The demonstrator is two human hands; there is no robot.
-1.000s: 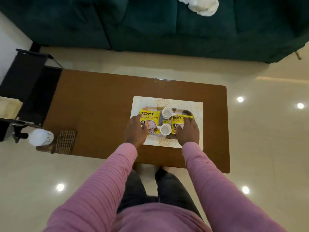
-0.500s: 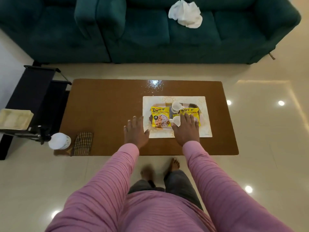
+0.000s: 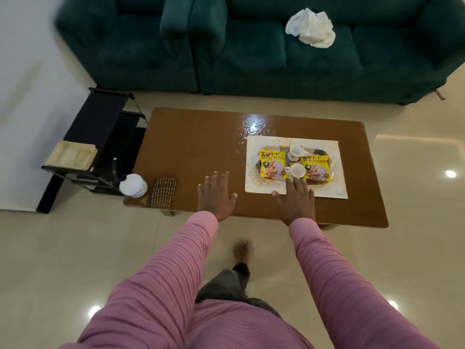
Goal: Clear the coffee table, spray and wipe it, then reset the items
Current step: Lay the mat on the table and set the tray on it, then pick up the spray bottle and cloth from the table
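My left hand (image 3: 217, 195) is spread open over the bare table (image 3: 196, 147), just left of the mat (image 3: 254, 182), holding nothing. My right hand (image 3: 297, 200) is open too, fingers straight, over the mat's near edge. Its fingertips reach the tray (image 3: 276, 147) by the near cup (image 3: 297, 170); I can't tell if they touch. The tray sits on the mat and holds a left packet (image 3: 273, 164), a right packet (image 3: 315, 168) and the far cup (image 3: 296, 151) between them. The bottle (image 3: 132, 185) and cloth (image 3: 163, 191) sit at the table's near left corner.
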